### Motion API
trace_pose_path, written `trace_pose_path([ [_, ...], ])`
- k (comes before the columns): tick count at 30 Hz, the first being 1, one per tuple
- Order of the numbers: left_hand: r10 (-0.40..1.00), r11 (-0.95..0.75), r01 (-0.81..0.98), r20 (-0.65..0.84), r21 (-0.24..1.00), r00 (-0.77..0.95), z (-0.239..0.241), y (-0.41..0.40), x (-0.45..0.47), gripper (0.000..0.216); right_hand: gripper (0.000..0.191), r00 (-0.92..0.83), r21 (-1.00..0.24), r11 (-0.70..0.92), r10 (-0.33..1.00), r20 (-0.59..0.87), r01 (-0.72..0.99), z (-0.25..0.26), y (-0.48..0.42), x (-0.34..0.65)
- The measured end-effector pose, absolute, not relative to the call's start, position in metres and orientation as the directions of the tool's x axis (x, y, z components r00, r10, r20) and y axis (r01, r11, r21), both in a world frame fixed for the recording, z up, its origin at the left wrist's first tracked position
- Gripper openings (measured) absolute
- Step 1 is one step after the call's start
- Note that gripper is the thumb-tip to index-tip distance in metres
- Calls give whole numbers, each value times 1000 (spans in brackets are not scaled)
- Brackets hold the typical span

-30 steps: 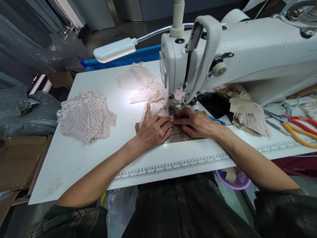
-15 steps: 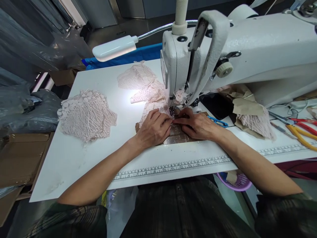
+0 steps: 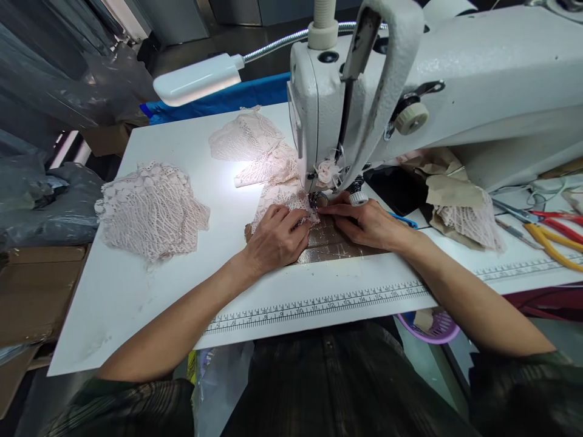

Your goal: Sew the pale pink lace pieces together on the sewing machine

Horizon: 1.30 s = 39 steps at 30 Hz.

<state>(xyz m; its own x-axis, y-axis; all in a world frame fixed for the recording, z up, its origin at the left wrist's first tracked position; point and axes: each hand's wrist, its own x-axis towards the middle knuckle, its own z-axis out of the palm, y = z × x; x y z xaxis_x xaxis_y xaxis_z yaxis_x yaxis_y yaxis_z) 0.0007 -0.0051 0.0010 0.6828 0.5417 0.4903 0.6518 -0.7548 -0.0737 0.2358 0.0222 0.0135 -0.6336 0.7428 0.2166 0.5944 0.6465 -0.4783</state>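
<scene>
A piece of pale pink lace fabric lies under the needle area of the white sewing machine. My left hand rests on its near edge, fingers curled and closed on the lace. From the right, my right hand reaches in to the presser foot. Its index finger is stretched out, with the tip at the lace's edge, and the thumb sits lower, apart from it. Brown tape covers the machine bed below both hands. The exact stitching spot is partly hidden by fingers and machine head.
A pile of lace pieces lies on the white table at left. A lit lamp hangs over it. Yellow-handled scissors, a blue-handled tool and a black flat object are at right. A printed ruler runs along the front edge.
The view has shifted slightly. My right fingertips have come away from my left ones and the index finger now points at the presser foot. My left hand stays on the lace.
</scene>
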Motion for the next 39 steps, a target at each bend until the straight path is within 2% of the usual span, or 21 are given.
trace_pose_path([
  [4,538,-766,641,497,-49,680,-2,-5,0,18,38,-672,-457,680,709,213,573,8,24,238],
  [8,539,-772,635,505,-22,674,-3,-6,0,22,38,-737,-385,749,641,213,540,4,27,239],
  [14,511,-762,639,514,-99,689,-2,-7,1,17,39,-750,-327,765,631,201,555,5,26,236],
  [17,548,-750,657,483,-79,683,-1,-7,1,20,39,-748,-367,760,630,209,537,5,25,238],
  [21,584,-747,664,453,-26,674,0,-6,1,24,41,-681,-532,667,701,212,522,5,28,242],
  [24,575,-756,654,454,-24,681,0,-5,0,23,42,-634,-582,643,728,261,498,3,31,244],
  [31,557,-764,644,465,-36,688,-2,-4,-1,23,42,-609,-530,630,755,245,568,1,29,242],
  [39,521,-767,636,495,-88,696,-2,-5,-2,20,37,-693,-468,687,694,195,557,2,28,241],
])
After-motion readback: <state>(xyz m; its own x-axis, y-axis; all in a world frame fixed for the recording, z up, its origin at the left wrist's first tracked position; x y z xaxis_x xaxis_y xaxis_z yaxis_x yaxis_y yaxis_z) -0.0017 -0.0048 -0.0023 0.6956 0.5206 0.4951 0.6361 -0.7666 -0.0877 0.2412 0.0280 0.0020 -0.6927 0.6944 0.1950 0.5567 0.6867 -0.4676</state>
